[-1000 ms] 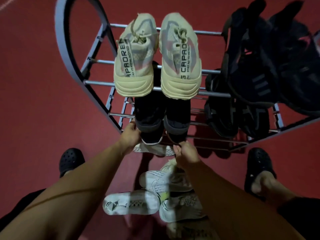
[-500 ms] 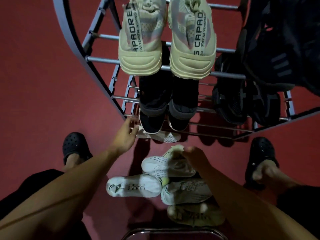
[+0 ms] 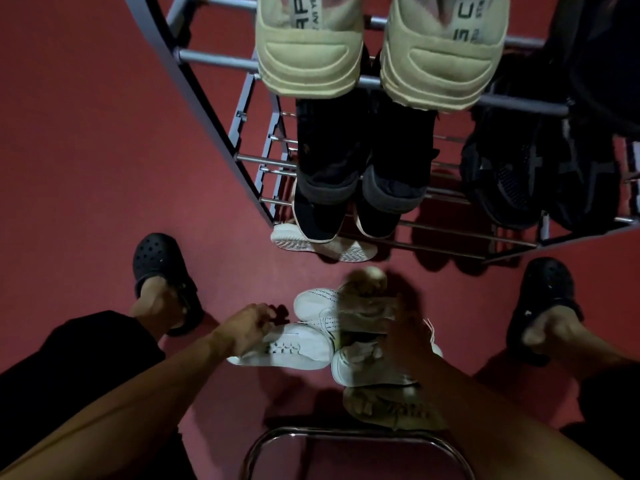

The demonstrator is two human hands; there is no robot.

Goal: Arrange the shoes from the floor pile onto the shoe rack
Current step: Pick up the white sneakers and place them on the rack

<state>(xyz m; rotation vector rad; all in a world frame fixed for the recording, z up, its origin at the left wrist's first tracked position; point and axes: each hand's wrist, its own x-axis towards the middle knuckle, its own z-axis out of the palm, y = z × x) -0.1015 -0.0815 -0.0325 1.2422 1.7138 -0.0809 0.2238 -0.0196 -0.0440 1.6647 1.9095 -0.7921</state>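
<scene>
As seen from above, looking down between two black clogs (image 3: 162,271) planted on the red floor (image 3: 86,168). Near centre, a pile (image 3: 367,368) of pale shoes on that floor, just short of the rack (image 3: 214,60) and not yet on it.

Left hand (image 3: 249,327) low over the left end of a white shoe (image 3: 294,351) at the pile's left edge, fingers loosely curled and closed round nothing; touching or just above, impossible to tell.

Right hand (image 3: 408,337) smeared by motion blur over the middle of the pile, against a tan shoe (image 3: 363,303) that sits highest in the heap. Gripping it or only beside it: cannot tell.

Under and around that, a second white shoe (image 3: 315,306) to the left and an olive shoe (image 3: 391,407) nearest the camera.

Farther off, on the rack's top bars, a cream pair (image 3: 308,53) with heels hanging over the front rail. Below, on a lower tier, a black pair (image 3: 329,168) directly beneath the cream one. Right of these, dark sneakers (image 3: 502,174) on the same tier, details lost in shadow.

At the rack's foot, a lone white sole (image 3: 322,244) showing beneath the black heels.

At the near edge, a curved chrome tube (image 3: 346,438).
</scene>
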